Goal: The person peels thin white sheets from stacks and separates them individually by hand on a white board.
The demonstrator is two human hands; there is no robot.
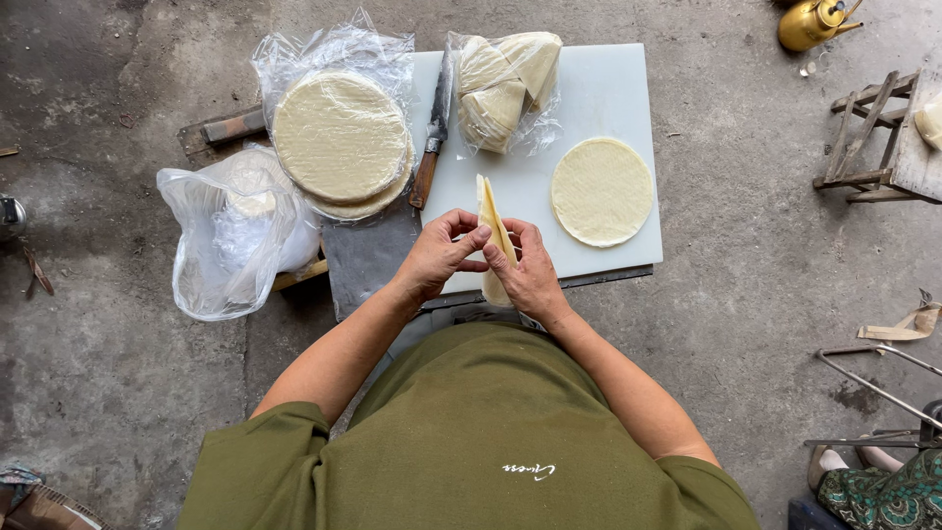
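Right at the near edge of the white cutting board [608, 93], the left hand [435, 257] and right hand [527, 272] pinch a folded dough wrapper [491, 218] between closed fingertips. Farther onto the board lies a round wrapper [601, 190], then a knife [432, 147] and a clear bag of folded wrappers [502, 86]. Left of the board, a clear bag holds stacked rounds [340, 137].

We note a rough outdoor or yard food-prep spot: bare concrete floor [108, 324], low white board [608, 98], brass kettle [810, 22], wooden stool [878, 137].
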